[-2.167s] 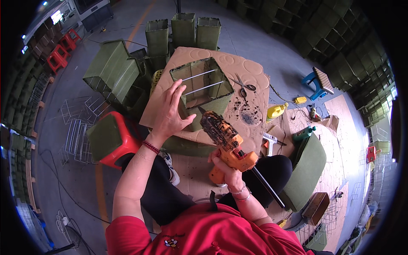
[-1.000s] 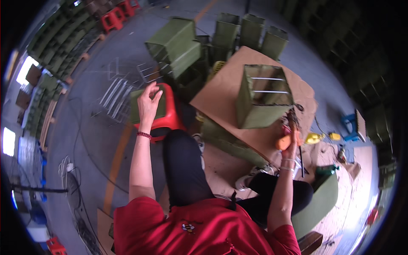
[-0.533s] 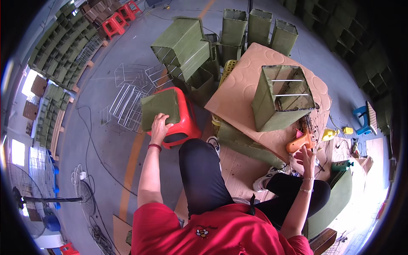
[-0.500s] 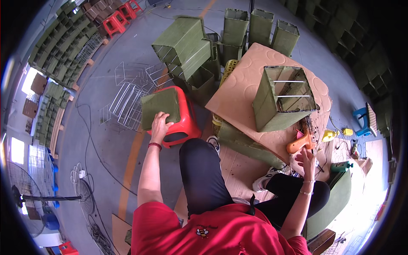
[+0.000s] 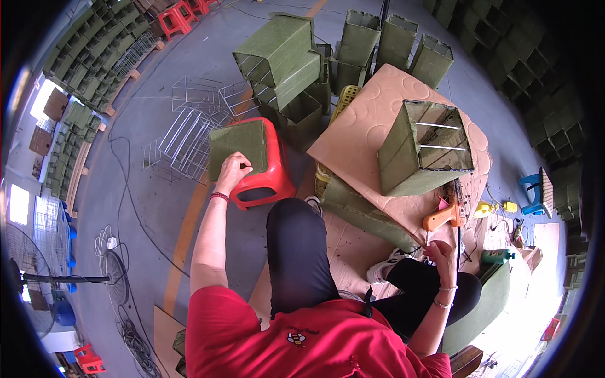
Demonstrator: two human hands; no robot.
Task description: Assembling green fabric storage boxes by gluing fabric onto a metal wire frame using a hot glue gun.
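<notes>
A square green panel (image 5: 236, 146) lies on the red plastic stool (image 5: 277, 160) ahead on the left. My left hand (image 5: 233, 171) is at the panel's near edge, with thumb and fingers pinched together on it. My right hand (image 5: 441, 257) is raised beside the orange glue gun (image 5: 443, 218), just below its body. Its fingers are drawn together; a thin pale strand seems to show at the fingertips, but I cannot tell what it is. Behind the glue gun, an open green box (image 5: 400, 160) with two metal rods across it lies on a brown board (image 5: 353, 135).
Bare wire frames (image 5: 186, 135) lie on the floor left of the stool. Several green boxes (image 5: 277, 50) stand behind it. A green bottle (image 5: 498, 256), a yellow tool (image 5: 484, 209) and a blue stool (image 5: 533, 192) are at right. A fan (image 5: 31, 277) stands far left.
My left hand has gone from lying spread on the panel to a pinch at its near edge. My right hand's fingers have closed, moving slightly left and down.
</notes>
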